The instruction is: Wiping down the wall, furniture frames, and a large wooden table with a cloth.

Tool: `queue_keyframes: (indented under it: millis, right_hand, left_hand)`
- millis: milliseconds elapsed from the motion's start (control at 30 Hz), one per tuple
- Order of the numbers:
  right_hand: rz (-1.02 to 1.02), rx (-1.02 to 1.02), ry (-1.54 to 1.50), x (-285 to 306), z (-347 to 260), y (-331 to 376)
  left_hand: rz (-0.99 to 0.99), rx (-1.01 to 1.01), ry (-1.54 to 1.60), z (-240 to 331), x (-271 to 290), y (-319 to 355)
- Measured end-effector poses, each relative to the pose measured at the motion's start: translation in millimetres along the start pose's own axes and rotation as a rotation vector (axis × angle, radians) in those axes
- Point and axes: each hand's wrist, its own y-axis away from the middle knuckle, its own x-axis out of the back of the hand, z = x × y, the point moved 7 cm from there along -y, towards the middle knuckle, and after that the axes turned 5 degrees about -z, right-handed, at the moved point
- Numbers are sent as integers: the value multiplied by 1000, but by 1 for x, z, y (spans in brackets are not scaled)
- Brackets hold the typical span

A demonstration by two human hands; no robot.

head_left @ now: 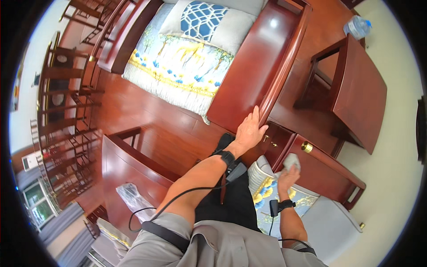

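Note:
My left hand (250, 131) rests flat with fingers apart on the edge of a dark red wooden armrest panel (262, 66) of a large wooden sofa. My right hand (288, 175) is closed around a grey crumpled cloth (292, 160), pressed against the wooden frame (329, 171) of a smaller seat near a round brass knob (307, 147). Both wrists wear black bands with cables running back along my arms.
A floral yellow and blue cushion (178, 62) and a blue patterned pillow (201, 20) lie on the sofa. A red wooden side table (360, 89) stands at right with a plastic water bottle (356, 27) behind it. Another wooden table (124, 173) holds a plastic-wrapped item (133, 198). Wooden chairs line the left.

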Motion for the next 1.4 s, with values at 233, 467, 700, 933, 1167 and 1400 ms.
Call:
queue_keyframes:
  millis: [233,467,700,933,1167,1400]
  right_hand:
    - [-542,396,-667,52,-181,-62]
    - [-137,940,-223,78,-300,-132]
    - [-56,1172,298,29,-332,-69]
    - [-884,1019,8,-11,-319,-7]
    - [-1396,900,-133,-6,-370,159]
    - [-1705,1066,-45,-25,-433,299]
  left_hand:
    - [-330,238,-62,-75,46,147]
    - [-108,732,111,-147,101,316]
    - [163,957,279,-190,97,473]
    - [325,1071,471,-216,58,575]
    - [585,1176,563,-219,51,675]
    - [784,1293,561,-183,29,723]
